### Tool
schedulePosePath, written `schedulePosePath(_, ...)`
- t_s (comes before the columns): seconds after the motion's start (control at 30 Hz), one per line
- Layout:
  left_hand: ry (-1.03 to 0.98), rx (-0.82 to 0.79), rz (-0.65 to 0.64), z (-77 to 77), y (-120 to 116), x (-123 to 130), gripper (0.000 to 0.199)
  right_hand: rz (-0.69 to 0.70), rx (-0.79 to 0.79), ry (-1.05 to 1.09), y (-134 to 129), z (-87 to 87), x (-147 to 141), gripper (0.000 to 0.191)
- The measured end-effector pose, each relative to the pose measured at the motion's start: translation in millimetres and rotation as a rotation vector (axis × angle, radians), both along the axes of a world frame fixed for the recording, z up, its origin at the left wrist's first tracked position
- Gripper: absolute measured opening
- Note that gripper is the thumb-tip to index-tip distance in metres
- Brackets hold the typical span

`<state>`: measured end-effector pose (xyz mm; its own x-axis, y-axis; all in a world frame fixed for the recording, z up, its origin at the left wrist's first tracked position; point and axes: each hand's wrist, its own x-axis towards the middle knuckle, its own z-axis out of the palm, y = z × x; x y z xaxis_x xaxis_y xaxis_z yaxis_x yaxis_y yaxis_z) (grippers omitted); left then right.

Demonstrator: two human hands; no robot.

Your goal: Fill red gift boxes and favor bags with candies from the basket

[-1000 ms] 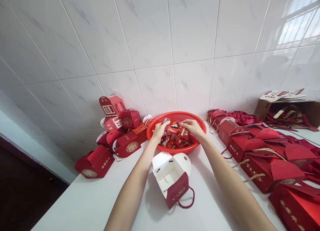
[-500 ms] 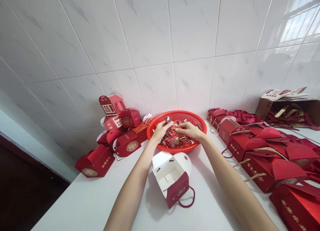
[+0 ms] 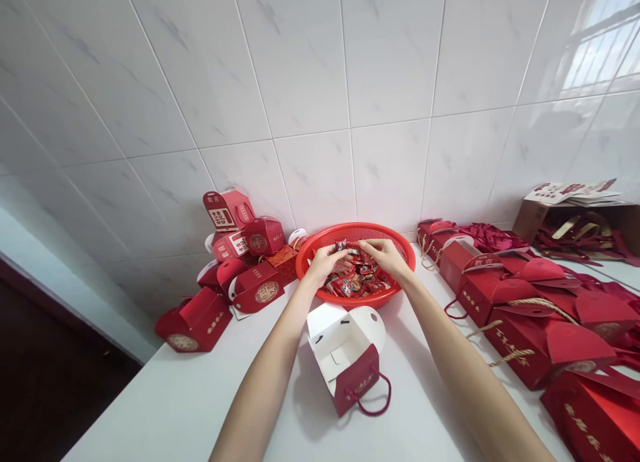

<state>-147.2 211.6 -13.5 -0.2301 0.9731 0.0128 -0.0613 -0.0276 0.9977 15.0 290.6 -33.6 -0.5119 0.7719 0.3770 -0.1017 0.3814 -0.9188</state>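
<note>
My left hand (image 3: 324, 263) is over the left part of a red plastic basket (image 3: 303, 255), pinching a small wrapped candy (image 3: 341, 245) in red and dark foil. Opposite it, above the basket's right part, my right hand (image 3: 385, 255) has its thumb and fingers drawn together; what they hold, if anything, is too small to name. Beneath both hands lie many wrapped candies (image 3: 350, 285) in shiny red wrappers. Between my forearms, in front of the basket, stands an open red gift box (image 3: 356, 382) with a white inside, raised flaps and a dark red cord handle.
Folded red gift boxes (image 3: 195, 322) are piled to the left of the basket. More closed boxes (image 3: 545, 335) with rope handles fill the right side of the white table (image 3: 200, 409). A cardboard box (image 3: 525, 217) with ribbons stands far right, against the tiled wall (image 3: 310, 175).
The candy at my left fingertips has turned and sits slightly lower and to the right. My right hand's fingers have shifted a little within the basket. The open box stays put.
</note>
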Motion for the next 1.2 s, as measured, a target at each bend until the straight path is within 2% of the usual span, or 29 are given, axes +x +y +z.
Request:
schedulePosePath(0.23,0.001,-0.026,-0.085,-3.2,2.1,-3.4,0.013,0.088,-0.062,0.007,-2.3,1.9,0.6,0.036)
schedulePosePath(0.43,0.051,-0.052,-0.133,-2.7,2.2,-2.9,0.024,0.064,-0.116,0.018,-2.2,0.9,-0.2,0.015)
schedulePosePath(0.57,0.152,-0.084,-0.277,-6.1,3.7,-2.1,0.033,0.046,-0.191,0.024,-6.3,3.5,0.7,0.017)
schedulePosePath(0.63,0.256,-0.049,-0.333,-9.7,5.1,-2.0,0.036,0.081,-0.231,0.002,-9.2,4.9,1.2,0.023)
schedulePosePath(0.73,0.511,0.016,-0.341,-15.0,8.0,-2.7,0.041,0.109,-0.272,-0.018,-11.3,5.1,1.3,0.028)
schedulePosePath(0.83,0.762,0.021,-0.363,-17.8,11.5,-3.0,0.040,-0.010,-0.294,0.047,-7.6,2.6,0.6,0.027)
schedulePosePath(0.9,0.845,0.009,-0.375,-18.1,13.5,-2.6,0.026,-0.133,-0.313,0.108,-3.0,0.5,-0.1,0.026)
schedulePosePath(0.97,0.893,-0.026,-0.393,-17.9,14.7,-1.9,0.022,-0.222,-0.338,0.146,1.1,-0.9,-0.7,0.027)
schedulePosePath(1.1,1.098,-0.181,-0.504,-18.7,16.5,0.2,0.045,-0.286,-0.388,0.162,3.4,-0.7,-0.6,0.024)
schedulePosePath(1.2,1.301,-0.280,-0.448,-20.9,21.3,2.7,0.038,-0.305,-0.415,0.159,1.4,1.4,0.7,0.022)
